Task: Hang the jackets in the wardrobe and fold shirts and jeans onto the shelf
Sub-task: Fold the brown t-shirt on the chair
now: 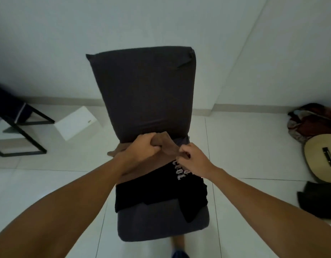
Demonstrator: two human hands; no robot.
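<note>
- One dark grey chair, seat toward the camera, backrest upright against the white wall.
- Two garments on the seat: one brown shirt at the back by the backrest, one black shirt with white lettering in front of it — a black flap hangs over the seat's front edge.
- Two hands, both arms stretched forward over the seat.
- Left hand: fist curled tight, bunching the brown shirt's upper edge.
- Right hand: fingers curled, pinching the same brown fabric just beside the left hand.
- Floor, right: one guitar, one bag behind it, one dark folded cloth — well apart from the chair.
- Floor, left: one white box, one black metal frame.
</note>
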